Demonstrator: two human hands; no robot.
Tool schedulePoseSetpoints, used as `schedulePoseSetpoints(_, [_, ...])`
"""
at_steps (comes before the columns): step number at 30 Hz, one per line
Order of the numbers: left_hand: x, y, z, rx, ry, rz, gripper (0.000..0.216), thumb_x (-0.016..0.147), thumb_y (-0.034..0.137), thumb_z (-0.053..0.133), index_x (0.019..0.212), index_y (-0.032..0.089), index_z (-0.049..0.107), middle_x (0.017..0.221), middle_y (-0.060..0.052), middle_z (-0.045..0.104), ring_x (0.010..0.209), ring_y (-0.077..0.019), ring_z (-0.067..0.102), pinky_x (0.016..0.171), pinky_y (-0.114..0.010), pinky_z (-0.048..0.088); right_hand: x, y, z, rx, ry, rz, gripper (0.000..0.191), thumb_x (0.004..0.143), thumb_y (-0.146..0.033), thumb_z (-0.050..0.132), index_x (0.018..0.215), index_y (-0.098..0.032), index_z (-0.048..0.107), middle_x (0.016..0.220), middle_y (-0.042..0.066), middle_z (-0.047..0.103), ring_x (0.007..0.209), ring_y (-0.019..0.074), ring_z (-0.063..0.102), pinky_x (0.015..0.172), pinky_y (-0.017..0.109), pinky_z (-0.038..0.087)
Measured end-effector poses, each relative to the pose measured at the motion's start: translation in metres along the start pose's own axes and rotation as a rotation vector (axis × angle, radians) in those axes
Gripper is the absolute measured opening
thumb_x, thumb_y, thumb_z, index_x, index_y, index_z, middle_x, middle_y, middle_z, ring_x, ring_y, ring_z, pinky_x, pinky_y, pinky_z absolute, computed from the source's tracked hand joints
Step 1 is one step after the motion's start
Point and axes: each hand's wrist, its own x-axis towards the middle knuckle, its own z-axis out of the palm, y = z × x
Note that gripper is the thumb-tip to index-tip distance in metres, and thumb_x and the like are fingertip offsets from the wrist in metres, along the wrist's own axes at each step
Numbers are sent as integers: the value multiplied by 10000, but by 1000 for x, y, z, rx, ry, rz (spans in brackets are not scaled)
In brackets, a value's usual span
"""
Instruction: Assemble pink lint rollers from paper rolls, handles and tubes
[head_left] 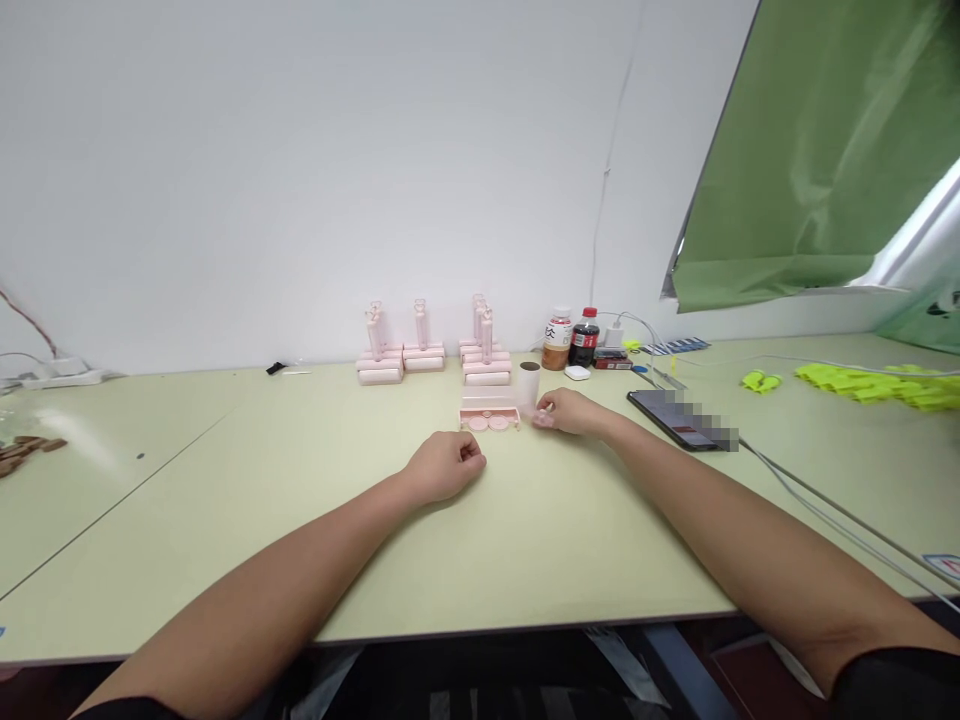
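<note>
Now, my left hand (pixel 448 466): loosely curled on the smooth, pale yellow-green table (pixel 562 560), thumb near the bent fingers; my palm is turned away, so I cannot tell whether I grip anything.
My right hand (pixel 570 413): fingers bent narrow at a small, pinkish, see-through piece (pixel 543 420); I touch it or nearly so, but cannot tell whether I am pinching it. My fingers cover part of its outline.
Open pink case (pixel 489 414): between my hands and slightly beyond them, a shallow oblong with two round, flat shapes inside and a clear panel raised at the back; the fine detail is too small to read.
White cylinder (pixel 528 390): upright, smooth-sided, brown on top, just beside the case; its base is hard to make out near my fingers.
Pink cases by the wall (pixel 380 374): rounded blocks with slim, clear-looking uprights; those at the back are partly hidden by the ones in front.
Phone (pixel 664 415): flat, dark and glossy, partly lost under blurred squares.
Brown pieces (pixel 26 452): small, flat, cut off at the left edge.
</note>
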Motion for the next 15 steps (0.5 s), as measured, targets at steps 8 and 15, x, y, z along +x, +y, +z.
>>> schedulePoseSetpoints(8, [-1,2,-1,10,-16,3,203,783,372,531,779,204,645,798,-14,687,701,-172,603,589,-268,427,-10,-9,-11,-160,55,-14,593,656,-358,700,1204,-173,566,1079,145,642,875,279,612,621,289,402])
schedulePoseSetpoints(15, [1,0,-1,-1,17,36,189,801,365,523,831,207,622,775,-2,671,676,-163,580,590,-271,414,-31,-33,-6,-169,-117,-349,462,685,-177,630,1131,-292,666,957,55,657,863,234,600,669,265,397])
